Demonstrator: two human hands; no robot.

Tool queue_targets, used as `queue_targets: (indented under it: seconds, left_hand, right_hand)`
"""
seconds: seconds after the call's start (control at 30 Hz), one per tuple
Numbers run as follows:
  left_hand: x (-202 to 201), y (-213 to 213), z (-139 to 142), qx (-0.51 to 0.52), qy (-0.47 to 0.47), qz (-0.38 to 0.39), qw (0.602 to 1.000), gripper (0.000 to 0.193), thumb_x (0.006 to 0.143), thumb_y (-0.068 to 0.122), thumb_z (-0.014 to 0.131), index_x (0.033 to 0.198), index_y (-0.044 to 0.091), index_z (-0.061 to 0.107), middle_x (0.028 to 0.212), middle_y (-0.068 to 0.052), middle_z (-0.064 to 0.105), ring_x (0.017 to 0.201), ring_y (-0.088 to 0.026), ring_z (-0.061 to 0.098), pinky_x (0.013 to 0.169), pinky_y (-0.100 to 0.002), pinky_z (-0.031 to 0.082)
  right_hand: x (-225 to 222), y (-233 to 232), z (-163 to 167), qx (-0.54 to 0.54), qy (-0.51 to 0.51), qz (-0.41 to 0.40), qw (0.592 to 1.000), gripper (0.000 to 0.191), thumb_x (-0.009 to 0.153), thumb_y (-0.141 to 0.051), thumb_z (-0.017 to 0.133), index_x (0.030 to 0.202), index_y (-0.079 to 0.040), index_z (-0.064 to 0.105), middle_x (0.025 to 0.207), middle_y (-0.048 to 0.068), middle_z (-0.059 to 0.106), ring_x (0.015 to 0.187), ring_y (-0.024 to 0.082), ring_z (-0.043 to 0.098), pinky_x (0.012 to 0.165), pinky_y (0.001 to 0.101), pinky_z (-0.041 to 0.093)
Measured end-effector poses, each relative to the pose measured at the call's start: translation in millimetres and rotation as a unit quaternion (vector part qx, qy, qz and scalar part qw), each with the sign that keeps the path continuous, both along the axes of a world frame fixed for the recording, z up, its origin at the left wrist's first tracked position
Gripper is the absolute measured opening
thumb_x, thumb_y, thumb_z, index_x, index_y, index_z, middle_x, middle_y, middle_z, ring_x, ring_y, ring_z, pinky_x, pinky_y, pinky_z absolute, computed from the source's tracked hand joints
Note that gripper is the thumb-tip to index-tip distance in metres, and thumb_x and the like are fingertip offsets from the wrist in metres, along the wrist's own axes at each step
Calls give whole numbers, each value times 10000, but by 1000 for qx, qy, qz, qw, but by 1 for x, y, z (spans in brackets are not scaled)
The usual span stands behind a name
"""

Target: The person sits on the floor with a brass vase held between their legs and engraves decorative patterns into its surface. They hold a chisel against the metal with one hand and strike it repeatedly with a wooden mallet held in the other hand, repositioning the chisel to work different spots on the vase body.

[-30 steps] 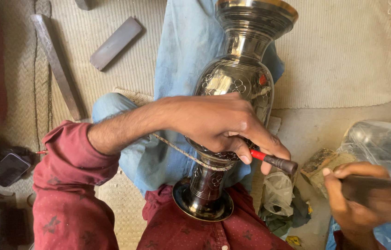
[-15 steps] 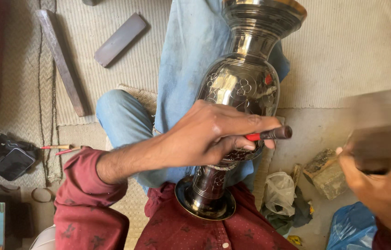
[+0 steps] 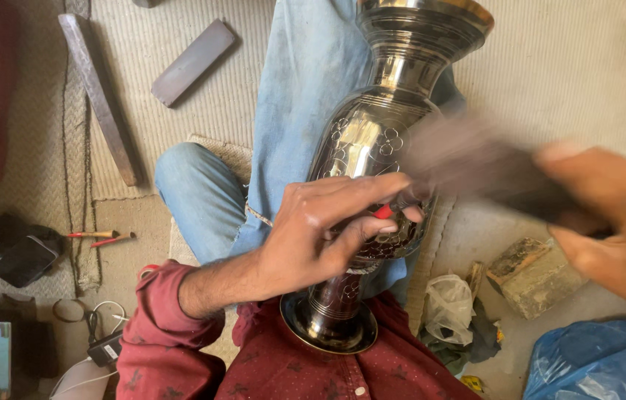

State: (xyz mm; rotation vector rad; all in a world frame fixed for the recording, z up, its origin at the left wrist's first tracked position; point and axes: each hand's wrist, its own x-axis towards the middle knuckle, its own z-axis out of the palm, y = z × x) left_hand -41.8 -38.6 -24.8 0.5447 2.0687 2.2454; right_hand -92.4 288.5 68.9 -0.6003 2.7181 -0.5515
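You sit on a woven mat [image 3: 564, 81] with a dark, shiny metal vase [image 3: 372, 159] lying along your lap, its foot against your red shirt [image 3: 416, 370] at 6 o'clock and its wide mouth pointing to 12 o'clock over your blue-trousered leg [image 3: 305, 89]. Flower patterns are cut into the vase's belly. Your left hand [image 3: 320, 233] lies across that belly, its grip clamped on a small tool with a red band [image 3: 383, 212], pinched between thumb and fingers with the tip against the metal. Your right hand [image 3: 613, 215] comes in from 3 o'clock, its grip closed around a dark block-shaped striker [image 3: 476, 167], heavily blurred, just beside the top of the small tool; whether the two touch cannot be told. Away from the vase, at 10 o'clock, a long metal bar [image 3: 98, 96] lies on the mat, and a flat grey stone [image 3: 193, 62] lies at 11 o'clock. At 9 o'clock rest two thin red-tipped tools [image 3: 102, 237] beside a black phone [image 3: 24, 259] on dark cloth. At 4 o'clock sit a rough wooden block [image 3: 535, 274] and a crumpled clear bag [image 3: 447, 304], with blue plastic [image 3: 594, 363] at 5 o'clock. A cable and charger [image 3: 102, 341] lie at 7 o'clock by your left sleeve [image 3: 165, 341].
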Motion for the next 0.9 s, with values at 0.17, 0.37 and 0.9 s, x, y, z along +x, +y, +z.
queue_targets:
  seconds: [0.17,0.37,0.9]
  left_hand:
    - [15,16,-6,116,-152,110,975,442,973,6,751,1360,19,538,1074,-75,751,711,-13,613,537,-165,457]
    - [29,22,-8,127,-134,160,970,423,1003,-19,759,1336,12,500,1067,-79,710,694,-1,567,553,-145,460]
    - [0,4,13,-9,-87,21,996,445,942,21,753,1361,16,603,1155,-51,783,682,-57,684,579,-216,544]
  right_hand:
    - [-25,14,3,73,-51,60,994,862,777,39,706,1565,-98,387,1006,135,681,756,230,661,592,297,531]
    - [-54,3,6,4,45,120,992,775,836,66,709,1550,-97,455,1090,196,652,749,197,622,614,290,490]
    - [-44,20,2,-1,-119,49,992,699,767,50,687,1435,-46,503,1101,139,655,926,224,675,784,376,549]
